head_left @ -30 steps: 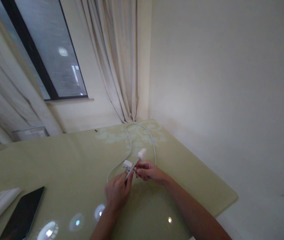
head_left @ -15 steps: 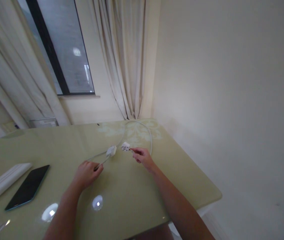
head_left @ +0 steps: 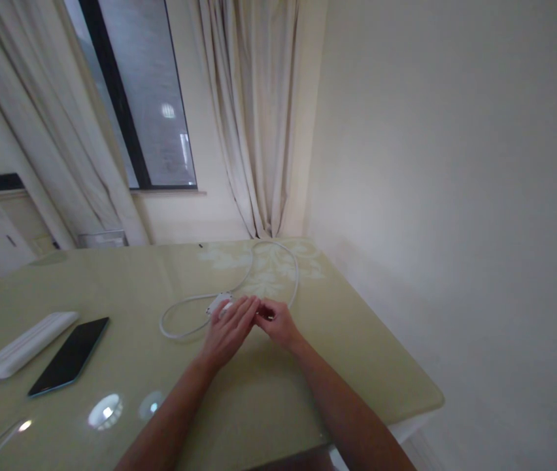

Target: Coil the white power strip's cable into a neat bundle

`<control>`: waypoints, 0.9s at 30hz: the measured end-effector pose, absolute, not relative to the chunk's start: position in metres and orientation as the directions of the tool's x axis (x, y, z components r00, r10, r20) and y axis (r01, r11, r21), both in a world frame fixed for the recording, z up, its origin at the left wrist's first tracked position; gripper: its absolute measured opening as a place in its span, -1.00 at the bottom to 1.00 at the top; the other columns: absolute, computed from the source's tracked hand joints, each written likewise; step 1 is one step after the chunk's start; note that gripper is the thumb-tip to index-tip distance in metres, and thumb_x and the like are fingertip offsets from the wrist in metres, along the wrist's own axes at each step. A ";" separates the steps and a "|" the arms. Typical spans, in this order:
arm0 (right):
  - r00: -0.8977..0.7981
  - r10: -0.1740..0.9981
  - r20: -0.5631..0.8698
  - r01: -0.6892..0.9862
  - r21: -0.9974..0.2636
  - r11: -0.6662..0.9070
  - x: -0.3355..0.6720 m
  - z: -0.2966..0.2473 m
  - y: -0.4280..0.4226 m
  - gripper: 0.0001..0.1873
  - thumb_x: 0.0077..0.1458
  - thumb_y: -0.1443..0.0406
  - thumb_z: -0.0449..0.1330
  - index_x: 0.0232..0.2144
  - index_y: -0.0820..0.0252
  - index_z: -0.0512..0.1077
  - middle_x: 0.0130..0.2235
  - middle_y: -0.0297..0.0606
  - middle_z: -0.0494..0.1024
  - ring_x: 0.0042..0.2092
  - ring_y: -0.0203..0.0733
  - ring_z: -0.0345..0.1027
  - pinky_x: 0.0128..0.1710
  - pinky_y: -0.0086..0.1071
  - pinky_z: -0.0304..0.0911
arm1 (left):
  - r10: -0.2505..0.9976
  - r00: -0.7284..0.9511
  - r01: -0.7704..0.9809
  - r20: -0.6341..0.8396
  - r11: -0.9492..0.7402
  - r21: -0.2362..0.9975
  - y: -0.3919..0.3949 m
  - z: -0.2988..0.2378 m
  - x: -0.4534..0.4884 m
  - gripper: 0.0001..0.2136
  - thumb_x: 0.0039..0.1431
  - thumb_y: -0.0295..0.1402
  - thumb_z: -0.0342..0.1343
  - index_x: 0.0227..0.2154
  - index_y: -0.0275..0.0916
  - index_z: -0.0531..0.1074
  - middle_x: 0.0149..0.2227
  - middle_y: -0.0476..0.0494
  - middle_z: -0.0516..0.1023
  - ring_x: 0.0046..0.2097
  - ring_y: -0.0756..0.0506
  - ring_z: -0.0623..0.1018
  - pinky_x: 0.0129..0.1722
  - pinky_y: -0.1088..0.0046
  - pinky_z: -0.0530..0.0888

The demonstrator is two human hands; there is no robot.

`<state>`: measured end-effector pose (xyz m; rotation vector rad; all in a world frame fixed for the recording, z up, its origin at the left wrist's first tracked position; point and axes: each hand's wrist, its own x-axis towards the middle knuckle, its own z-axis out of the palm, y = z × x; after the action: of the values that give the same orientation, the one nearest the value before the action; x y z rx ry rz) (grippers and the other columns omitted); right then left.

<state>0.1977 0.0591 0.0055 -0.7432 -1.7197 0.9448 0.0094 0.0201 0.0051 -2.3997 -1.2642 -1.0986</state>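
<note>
My left hand [head_left: 232, 330] reaches over the front of a small white power block [head_left: 218, 303] on the table, its fingers pressed together around a white plug [head_left: 228, 306] that shows only as a sliver. Close against its fingertips, my right hand [head_left: 278, 323] is closed in a pinch at the cord end of the plug, most of which is hidden. A white cord [head_left: 175, 335] loops out from the block to the left. Behind the hands, a larger loop of cord curves round toward my right hand.
On the glossy greenish table [head_left: 357, 366], a black tablet [head_left: 70, 356] and a long white object [head_left: 26, 347] lie at the left. A thin white cable [head_left: 1, 441] is at the lower left. Curtains [head_left: 259, 131] hang behind, and a wall [head_left: 430, 196] borders the right side.
My left hand has let go of the cord and moved right, up to the plug and my right hand. The released cord lies in a loop. The view has shifted slightly left.
</note>
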 end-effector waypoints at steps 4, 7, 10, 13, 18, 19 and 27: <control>-0.326 0.803 0.498 0.114 -0.823 0.557 0.203 0.010 0.057 -0.59 0.15 -0.03 0.35 -0.32 0.22 0.56 -0.46 -0.34 0.49 -0.48 -0.36 0.22 -0.46 -0.46 0.14 | 0.703 0.342 0.746 0.624 -0.607 0.275 0.024 0.004 0.008 -0.67 0.43 -0.30 -0.01 0.12 -0.10 0.55 -0.10 -0.26 0.68 -0.05 -0.27 0.62 0.15 0.17 0.29; -0.345 0.739 0.578 0.231 -0.711 0.664 0.213 0.016 0.062 -0.60 0.26 -0.02 0.26 -0.24 0.21 0.59 -0.39 -0.27 0.55 -0.40 -0.30 0.32 -0.35 -0.43 0.22 | 0.716 0.020 0.799 0.697 -0.431 0.419 0.032 0.008 -0.010 -0.74 0.39 -0.21 0.02 -0.13 -0.14 0.60 -0.16 -0.29 0.68 -0.09 -0.27 0.61 0.08 0.20 0.34; -0.358 0.672 0.648 0.298 -0.603 0.740 0.228 0.023 0.069 -0.58 0.36 -0.02 0.14 -0.18 0.17 0.60 -0.29 -0.19 0.59 -0.25 -0.22 0.43 -0.19 -0.38 0.28 | 0.581 -0.477 0.718 0.660 -0.175 0.673 0.037 0.019 -0.039 -0.70 0.38 -0.15 -0.05 -0.18 -0.20 0.52 -0.34 -0.23 0.61 -0.26 -0.22 0.57 -0.13 0.28 0.40; -0.333 0.679 0.654 0.370 -0.572 0.732 0.240 0.026 0.075 -0.54 0.40 -0.03 0.08 -0.21 0.15 0.61 -0.27 -0.18 0.62 -0.22 -0.20 0.47 -0.14 -0.38 0.28 | 0.373 -0.801 0.492 0.469 -0.039 0.870 0.039 0.030 -0.071 -0.68 0.40 -0.18 -0.14 -0.18 -0.23 0.46 -0.49 -0.08 0.47 -0.39 -0.17 0.50 -0.30 0.35 0.37; -0.203 0.737 0.644 0.606 -0.509 0.611 0.235 0.024 0.072 -0.46 0.44 -0.04 -0.01 -0.31 0.17 0.58 -0.32 -0.19 0.60 -0.28 -0.20 0.44 -0.24 -0.41 0.18 | 0.580 -0.740 0.413 0.340 -0.007 0.911 0.034 0.034 -0.075 -0.74 0.36 -0.19 -0.11 -0.25 -0.22 0.41 -0.52 -0.02 0.46 -0.49 -0.09 0.43 -0.42 0.40 0.31; -0.167 0.749 0.641 0.646 -0.503 0.574 0.230 0.022 0.070 -0.44 0.45 -0.03 -0.04 -0.34 0.18 0.56 -0.35 -0.19 0.59 -0.31 -0.21 0.42 -0.27 -0.41 0.14 | 0.667 -0.660 0.424 0.345 -0.047 0.904 0.032 0.032 -0.065 -0.73 0.35 -0.16 -0.09 -0.27 -0.21 0.41 -0.53 -0.01 0.45 -0.50 -0.08 0.41 -0.44 0.41 0.30; -0.246 0.804 0.542 0.668 -0.507 0.545 0.194 0.015 0.040 -0.54 0.48 0.13 -0.03 -0.37 0.18 0.50 -0.39 -0.25 0.56 -0.37 -0.25 0.36 -0.32 -0.41 0.04 | 0.995 0.073 -0.130 0.062 -0.052 0.990 0.012 0.015 0.023 -0.48 0.17 0.09 0.16 -0.04 -0.26 0.40 -0.49 0.04 0.43 -0.45 -0.05 0.49 -0.45 0.47 0.35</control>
<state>0.1943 0.0405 0.0153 -1.1882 -1.9876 0.2173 0.0234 0.0122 0.0154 -2.5280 -2.1893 -2.6571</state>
